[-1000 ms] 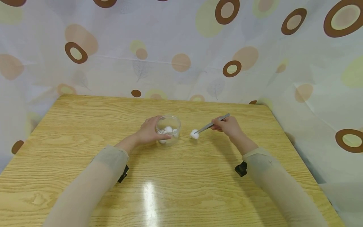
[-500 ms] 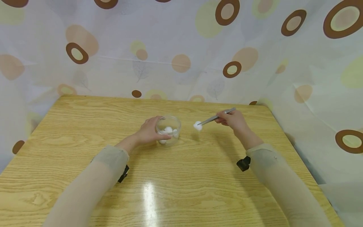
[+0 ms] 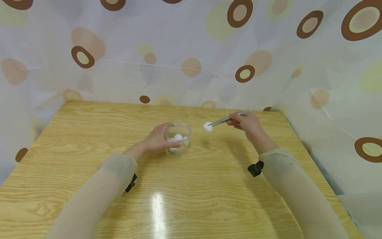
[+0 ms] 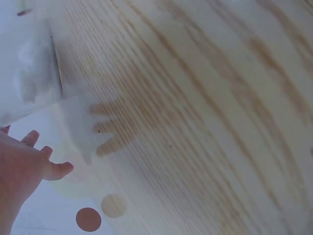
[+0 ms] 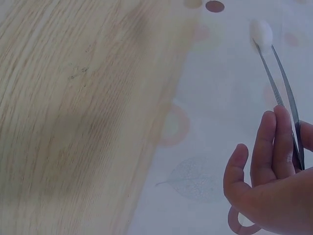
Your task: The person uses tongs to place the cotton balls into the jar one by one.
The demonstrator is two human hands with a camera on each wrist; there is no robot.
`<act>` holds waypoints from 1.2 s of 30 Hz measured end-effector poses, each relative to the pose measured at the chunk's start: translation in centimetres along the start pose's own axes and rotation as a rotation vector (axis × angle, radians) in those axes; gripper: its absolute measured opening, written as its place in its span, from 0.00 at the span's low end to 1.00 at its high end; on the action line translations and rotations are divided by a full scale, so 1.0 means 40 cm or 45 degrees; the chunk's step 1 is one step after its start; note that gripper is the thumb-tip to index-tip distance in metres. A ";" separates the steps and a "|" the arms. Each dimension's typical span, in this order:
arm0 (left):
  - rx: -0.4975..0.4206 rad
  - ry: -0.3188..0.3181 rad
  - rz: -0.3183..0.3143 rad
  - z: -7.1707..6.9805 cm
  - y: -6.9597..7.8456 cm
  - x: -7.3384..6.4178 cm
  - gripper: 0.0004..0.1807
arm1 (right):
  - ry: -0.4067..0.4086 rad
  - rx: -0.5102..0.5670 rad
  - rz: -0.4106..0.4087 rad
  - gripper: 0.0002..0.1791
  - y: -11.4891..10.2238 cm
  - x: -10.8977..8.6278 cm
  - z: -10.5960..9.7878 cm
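My left hand (image 3: pixel 156 137) holds a clear round jar (image 3: pixel 185 146) on the table, thumb along its near side. Several white cotton balls (image 3: pixel 178 136) lie inside the jar. In the left wrist view, part of the jar (image 4: pixel 12 103) shows at the left edge above the hand (image 4: pixel 22 169). To the right, my right hand (image 3: pixel 249 124) pinches metal tweezers (image 3: pixel 222 120) between thumb and fingers. A single cotton ball (image 3: pixel 208 126) sits between the tweezer tips, raised over the table and apart from the jar. The right wrist view shows both tips touching this cotton ball (image 5: pixel 262 33).
A wood-grain table (image 3: pixel 191 192) lies under both hands. Behind it and on the right hangs a pale sheet (image 3: pixel 167 43) patterned with circles. A small black device (image 3: pixel 255 168) is strapped at the right wrist, another (image 3: pixel 131 183) at the left.
My right hand has lifted the tweezers and cotton ball up and toward the back of the table, slightly rightward. My left hand and the jar stay in place.
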State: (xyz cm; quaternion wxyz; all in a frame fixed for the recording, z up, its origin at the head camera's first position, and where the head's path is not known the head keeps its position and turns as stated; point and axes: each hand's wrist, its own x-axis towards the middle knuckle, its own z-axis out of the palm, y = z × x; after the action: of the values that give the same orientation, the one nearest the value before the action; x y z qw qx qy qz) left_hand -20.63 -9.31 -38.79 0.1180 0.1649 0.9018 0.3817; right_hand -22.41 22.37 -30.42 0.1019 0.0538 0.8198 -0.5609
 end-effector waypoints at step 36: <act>0.057 -0.012 0.013 0.030 0.022 0.036 0.48 | -0.032 -0.023 -0.100 0.18 -0.043 0.017 0.145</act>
State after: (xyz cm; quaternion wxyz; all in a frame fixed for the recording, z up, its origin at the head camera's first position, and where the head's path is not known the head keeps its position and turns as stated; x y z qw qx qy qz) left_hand -21.37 -7.38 -39.10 0.1165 0.1737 0.9087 0.3612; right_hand -22.81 16.31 -31.03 0.0906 0.0137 0.8249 -0.5578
